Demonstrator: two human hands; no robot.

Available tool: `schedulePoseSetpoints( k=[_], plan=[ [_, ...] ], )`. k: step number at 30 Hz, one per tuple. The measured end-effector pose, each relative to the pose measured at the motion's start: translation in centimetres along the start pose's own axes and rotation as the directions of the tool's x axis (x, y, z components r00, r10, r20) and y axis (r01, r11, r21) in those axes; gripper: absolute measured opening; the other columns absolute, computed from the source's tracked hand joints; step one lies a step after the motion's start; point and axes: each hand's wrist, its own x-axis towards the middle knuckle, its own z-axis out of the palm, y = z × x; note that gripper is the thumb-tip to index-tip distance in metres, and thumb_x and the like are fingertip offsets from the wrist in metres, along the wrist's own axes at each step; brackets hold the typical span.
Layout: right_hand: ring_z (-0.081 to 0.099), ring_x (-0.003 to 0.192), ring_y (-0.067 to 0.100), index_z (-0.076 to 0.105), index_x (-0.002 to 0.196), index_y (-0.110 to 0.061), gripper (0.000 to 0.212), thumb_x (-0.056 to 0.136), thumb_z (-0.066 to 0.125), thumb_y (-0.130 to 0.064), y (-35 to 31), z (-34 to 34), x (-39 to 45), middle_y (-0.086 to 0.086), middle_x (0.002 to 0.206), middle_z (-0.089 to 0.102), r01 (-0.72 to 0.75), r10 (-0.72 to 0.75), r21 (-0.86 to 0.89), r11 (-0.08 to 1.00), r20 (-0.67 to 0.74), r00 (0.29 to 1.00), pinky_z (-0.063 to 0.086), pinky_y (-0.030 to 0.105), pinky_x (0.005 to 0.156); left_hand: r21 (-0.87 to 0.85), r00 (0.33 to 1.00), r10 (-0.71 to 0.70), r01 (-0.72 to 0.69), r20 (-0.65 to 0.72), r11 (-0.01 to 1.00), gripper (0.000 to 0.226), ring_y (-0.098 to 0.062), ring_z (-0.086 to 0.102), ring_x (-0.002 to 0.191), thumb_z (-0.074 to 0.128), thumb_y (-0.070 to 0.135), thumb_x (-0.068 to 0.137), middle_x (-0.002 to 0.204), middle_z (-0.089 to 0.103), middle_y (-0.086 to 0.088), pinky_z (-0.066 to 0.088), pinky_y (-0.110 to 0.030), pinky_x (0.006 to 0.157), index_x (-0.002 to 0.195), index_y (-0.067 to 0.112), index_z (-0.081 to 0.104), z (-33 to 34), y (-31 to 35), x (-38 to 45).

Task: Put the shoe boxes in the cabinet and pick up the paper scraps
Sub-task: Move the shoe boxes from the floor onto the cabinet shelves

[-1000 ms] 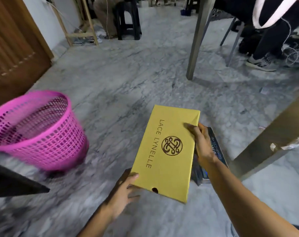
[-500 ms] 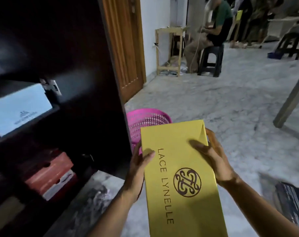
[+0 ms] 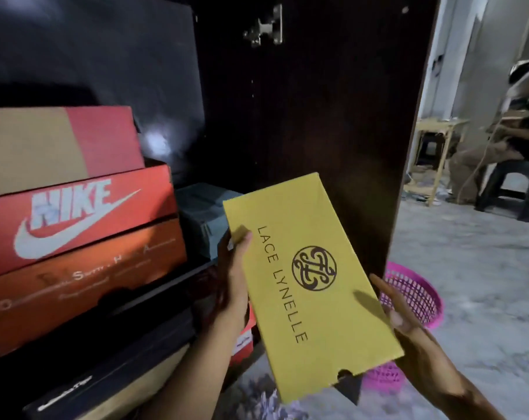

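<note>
A yellow shoe box printed LACE LYNELLE is held in front of the dark open cabinet. My left hand grips its left edge, thumb on the lid. My right hand holds its lower right edge from beneath. Inside the cabinet, a red Nike box lies in a stack with a red and tan box above and an orange box below. A grey-blue box sits behind the yellow one. No paper scraps are visible.
A pink plastic basket stands on the marble floor just right of the cabinet wall. Dark and tan boxes fill the lower shelf. At the far right a person sits on a black stool beside a small wooden table.
The view has swung left from the floor to the cabinet interior. The yellow box was lifted off the floor and now sits close to the shelf, my right hand lower on its edge.
</note>
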Motion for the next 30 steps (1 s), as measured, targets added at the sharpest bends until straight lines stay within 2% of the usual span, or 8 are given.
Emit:
schedulePoseSetpoints(
  k=[2, 5, 7, 10, 19, 23, 27, 30],
  plan=[
    [0.068, 0.12, 0.033, 0.057, 0.138, -0.037, 0.069, 0.072, 0.077, -0.037, 0.0, 2.0, 0.3, 0.008, 0.134, 0.069, -0.001, 0.002, -0.014, 1.0, 0.058, 0.998, 0.054, 0.064, 0.097, -0.015, 0.994, 0.044, -0.045, -0.099, 0.999, 0.079, -0.013, 0.062, 0.121, 0.074, 0.078, 0.058, 0.124, 0.068, 0.011, 0.046, -0.031, 0.102, 0.12, 0.031, 0.066, -0.4, 2.6, 2.6],
    [0.069, 0.118, 0.029, 0.061, 0.136, -0.027, 0.081, 0.063, 0.085, -0.052, -0.5, 6.2, 3.3, 0.003, 0.13, 0.072, -0.039, 0.039, 0.028, 0.999, -0.015, 0.999, 0.062, 0.052, 0.084, -0.034, 0.993, -0.023, 0.019, -0.119, 0.999, 0.089, -0.022, 0.074, 0.102, 0.067, 0.083, 0.053, 0.112, 0.078, -0.002, 0.056, -0.035, 0.089, 0.118, 0.023, 0.073, -1.3, 3.7, 7.2],
    [0.065, 0.122, 0.033, 0.055, 0.14, -0.027, 0.072, 0.076, 0.075, -0.054, -1.6, 9.0, 5.3, 0.009, 0.132, 0.067, -0.057, 0.061, 0.078, 0.995, -0.057, 0.996, 0.06, 0.051, 0.086, 0.047, 0.987, -0.024, 0.032, -0.158, 0.998, 0.096, -0.023, 0.074, 0.099, 0.064, 0.094, 0.049, 0.115, 0.077, -0.002, 0.058, -0.043, 0.092, 0.119, 0.029, 0.069, -2.4, 3.9, 9.2],
    [0.063, 0.114, 0.035, 0.048, 0.132, -0.025, 0.044, 0.095, 0.061, -0.046, -3.6, 12.4, 8.4, 0.012, 0.122, 0.062, -0.146, 0.158, 0.085, 0.986, -0.161, 0.974, 0.056, 0.049, 0.081, 0.274, 0.947, 0.155, -0.077, -0.28, 0.959, 0.08, -0.032, 0.065, 0.114, 0.068, 0.073, 0.069, 0.127, 0.065, -0.01, 0.051, -0.05, 0.101, 0.132, 0.023, 0.06, -2.8, 5.7, 7.5],
    [0.06, 0.12, 0.042, 0.043, 0.147, -0.014, 0.104, 0.068, 0.082, -0.069, -5.9, 19.4, 18.6, 0.015, 0.138, 0.052, -0.197, 0.237, 0.145, 0.97, -0.356, 0.904, 0.061, 0.062, 0.083, 0.246, 0.943, 0.295, -0.253, -0.152, 0.936, 0.09, -0.024, 0.055, 0.123, 0.064, 0.074, 0.064, 0.135, 0.052, -0.008, 0.051, -0.045, 0.102, 0.136, 0.021, 0.053, -4.3, 3.8, 4.8],
    [0.054, 0.124, 0.037, 0.039, 0.148, -0.009, 0.099, 0.08, 0.066, -0.075, -5.9, 20.7, 20.8, 0.019, 0.146, 0.042, -0.21, 0.084, -0.186, 0.96, -0.523, 0.848, 0.059, 0.054, 0.093, 0.459, 0.89, 0.43, -0.323, -0.148, 0.827, 0.071, -0.02, 0.055, 0.115, 0.079, 0.054, 0.078, 0.131, 0.053, -0.004, 0.048, -0.028, 0.088, 0.136, 0.023, 0.052, -4.0, 3.3, 6.1],
    [0.058, 0.122, 0.035, 0.067, 0.126, -0.014, 0.079, 0.075, 0.059, -0.073, -4.9, 21.9, 21.9, 0.014, 0.128, 0.063, -0.111, -0.076, -0.457, 0.882, -0.371, 0.926, 0.056, 0.048, 0.098, 0.55, 0.828, 0.516, -0.333, -0.217, 0.766, 0.056, -0.023, 0.059, 0.11, 0.081, 0.042, 0.082, 0.123, 0.06, -0.006, 0.04, -0.025, 0.081, 0.126, 0.014, 0.06, -3.7, 3.8, 8.8],
    [0.06, 0.111, 0.03, 0.067, 0.131, -0.025, 0.039, 0.096, 0.059, -0.041, -4.0, 23.6, 21.1, 0.008, 0.122, 0.064, -0.03, -0.079, -0.482, 0.876, -0.204, 0.976, 0.053, 0.043, 0.1, 0.584, 0.816, 0.504, -0.27, -0.283, 0.765, 0.045, -0.027, 0.063, 0.11, 0.078, 0.039, 0.086, 0.121, 0.068, -0.007, 0.044, -0.029, 0.084, 0.121, 0.014, 0.064, -4.0, 4.0, 11.3]
  ],
)
